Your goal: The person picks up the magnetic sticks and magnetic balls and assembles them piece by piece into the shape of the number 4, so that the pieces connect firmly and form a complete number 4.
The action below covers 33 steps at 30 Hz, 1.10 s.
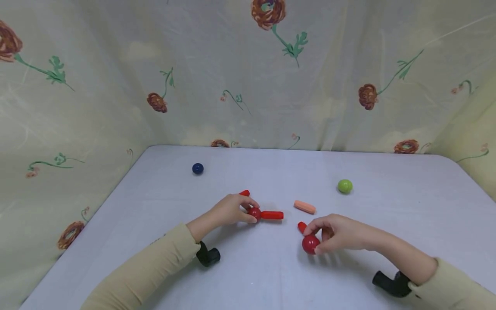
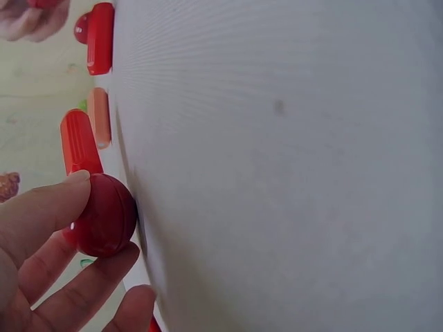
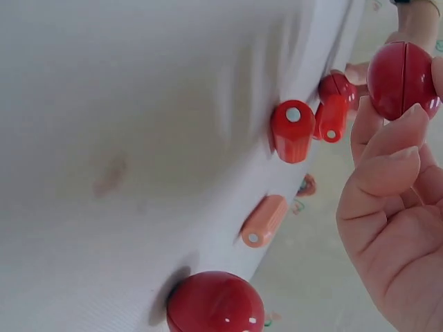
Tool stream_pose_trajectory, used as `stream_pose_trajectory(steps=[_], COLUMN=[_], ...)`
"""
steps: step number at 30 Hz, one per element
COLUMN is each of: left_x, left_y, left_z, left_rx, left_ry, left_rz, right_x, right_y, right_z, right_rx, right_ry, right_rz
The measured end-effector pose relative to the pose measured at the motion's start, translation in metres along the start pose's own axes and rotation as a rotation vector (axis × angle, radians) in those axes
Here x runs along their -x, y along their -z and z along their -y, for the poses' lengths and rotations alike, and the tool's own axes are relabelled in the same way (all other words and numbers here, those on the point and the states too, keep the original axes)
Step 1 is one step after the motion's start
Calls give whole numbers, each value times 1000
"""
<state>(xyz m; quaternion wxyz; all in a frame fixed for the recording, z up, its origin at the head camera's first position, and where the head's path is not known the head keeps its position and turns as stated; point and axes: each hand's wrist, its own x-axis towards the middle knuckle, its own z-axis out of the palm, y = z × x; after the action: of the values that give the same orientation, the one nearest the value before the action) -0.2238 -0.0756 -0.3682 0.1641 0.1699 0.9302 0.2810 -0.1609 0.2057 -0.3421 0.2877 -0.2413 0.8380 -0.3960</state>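
The left hand's (image 1: 234, 209) fingers (image 2: 90, 285) pinch a glossy, seamed ball (image 1: 254, 212) mid-bench (image 1: 252, 275), a ridged red rod (image 1: 273, 215) touching its right side; the right hand (image 1: 342, 232) grips a second shiny ball (image 1: 310, 244) nearer; a peach rod (image 1: 305, 206), end-capped by a pale disc (image 3: 253, 238), lies beyond; a smooth green ball (image 1: 345, 186) sits far right.

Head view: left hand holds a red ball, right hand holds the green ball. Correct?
No: the right hand holds a red ball; the head view shows the green ball lying apart. The left hand does hold another red ball.
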Motion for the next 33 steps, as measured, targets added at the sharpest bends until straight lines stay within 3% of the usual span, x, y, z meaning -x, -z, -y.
stream_pose_trajectory(steps=[13,18,33], left_x=[0,-1,0], left_y=[-1,-1,-1], left_z=[1,1,0], left_rx=[10,21,25], left_ry=[5,10,27], left_rz=[-2,-1,1], right_x=[-20,-31,-55], right_y=[9,10,0], right_z=[4,5,5], right_rx=[6,-12,15], right_ry=[-21,-83,-184], right_rz=[-162,-232,-314])
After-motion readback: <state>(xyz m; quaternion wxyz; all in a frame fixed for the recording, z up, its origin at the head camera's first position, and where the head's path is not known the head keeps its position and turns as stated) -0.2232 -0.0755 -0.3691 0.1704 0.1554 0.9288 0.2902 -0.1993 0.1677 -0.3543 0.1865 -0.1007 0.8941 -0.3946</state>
